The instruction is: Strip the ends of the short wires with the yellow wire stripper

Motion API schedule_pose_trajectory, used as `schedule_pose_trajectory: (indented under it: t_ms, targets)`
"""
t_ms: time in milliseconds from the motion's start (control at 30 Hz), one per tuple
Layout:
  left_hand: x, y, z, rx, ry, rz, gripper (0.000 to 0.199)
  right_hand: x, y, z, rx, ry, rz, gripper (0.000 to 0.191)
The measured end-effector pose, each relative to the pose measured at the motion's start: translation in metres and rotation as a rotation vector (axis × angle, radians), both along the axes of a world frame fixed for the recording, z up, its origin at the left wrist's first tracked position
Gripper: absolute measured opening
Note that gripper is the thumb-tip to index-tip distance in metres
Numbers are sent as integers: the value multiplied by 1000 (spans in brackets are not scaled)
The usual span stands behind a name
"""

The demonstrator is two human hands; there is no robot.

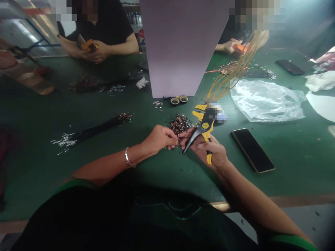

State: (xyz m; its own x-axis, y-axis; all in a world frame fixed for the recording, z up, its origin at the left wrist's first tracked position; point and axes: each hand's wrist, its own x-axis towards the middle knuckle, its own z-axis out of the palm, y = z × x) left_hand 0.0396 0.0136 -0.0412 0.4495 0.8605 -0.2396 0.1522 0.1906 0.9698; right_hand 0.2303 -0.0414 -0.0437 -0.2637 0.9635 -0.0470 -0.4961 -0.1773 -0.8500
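My right hand point(213, 150) holds a pair of yellow and black crimping pliers point(205, 126), their yellow jaws pointing away from me. One handle lies along my palm, and the dark lever slants toward my left. With fingertips pinched together, my left hand point(163, 138) meets the fingers of my right. What the pinch holds is too small and too covered to make out. Just beyond my fingertips is a heap of short black wire pieces with copper ends point(179, 124). A bundle of black wires point(96, 130), silvery at one end and coppery at the other, lies to the left.
A phone point(252, 150) lies right of my right hand, a clear plastic bag point(267, 101) beyond it. Two tape rolls point(179, 100) stand before an upright pale panel point(180, 48). Yellowish strands point(232, 73) hang behind the pliers. Two people opposite hold orange tools point(89, 45).
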Motion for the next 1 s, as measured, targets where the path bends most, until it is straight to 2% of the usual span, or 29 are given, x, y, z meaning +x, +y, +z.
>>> schedule_pose_trajectory:
  t_ms: [167,367,467,567,667,800,1000]
  targets:
    - [0,-3,2,101,125,-21,6,2,1,-2,-34,42,31,32]
    - [-4,-4,1,609,299,-20,14,5,2,-4,-36,69,45,36]
    - [-6,-3,4,734,338,-95,17,6,3,-4,-20,68,32,38]
    - [-8,-1,11,704,370,-194,15,7,5,-4,6,33,32,38]
    - [-9,2,18,584,429,-273,19,8,6,-5,9,14,38,38]
    - [-9,2,19,471,468,-242,20,8,5,-6,6,33,57,40]
    - [-10,2,15,540,485,-234,19,8,5,-7,27,17,43,38]
